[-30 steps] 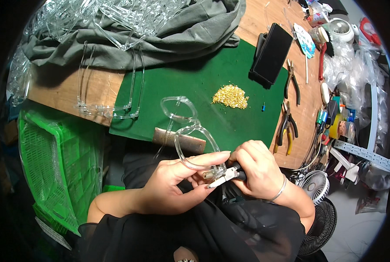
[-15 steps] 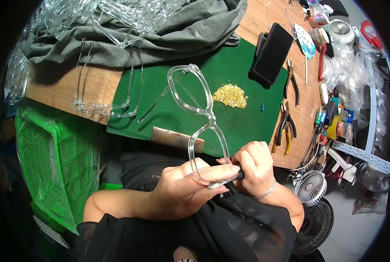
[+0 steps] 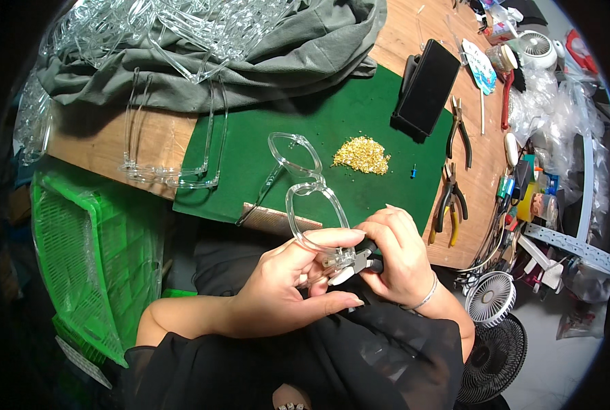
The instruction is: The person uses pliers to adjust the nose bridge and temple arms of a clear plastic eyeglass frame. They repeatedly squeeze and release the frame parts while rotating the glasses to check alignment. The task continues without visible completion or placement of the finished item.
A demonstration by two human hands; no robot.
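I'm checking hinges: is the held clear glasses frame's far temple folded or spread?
Spread, at least partly: the far temple angles away from the lens rims.

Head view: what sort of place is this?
Probably a small eyewear workshop: there are glasses in the left hand, a heap of clear frames on cloth, and pliers on the table.

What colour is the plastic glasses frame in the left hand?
The glasses frame is clear and colourless, seen best in the head view.
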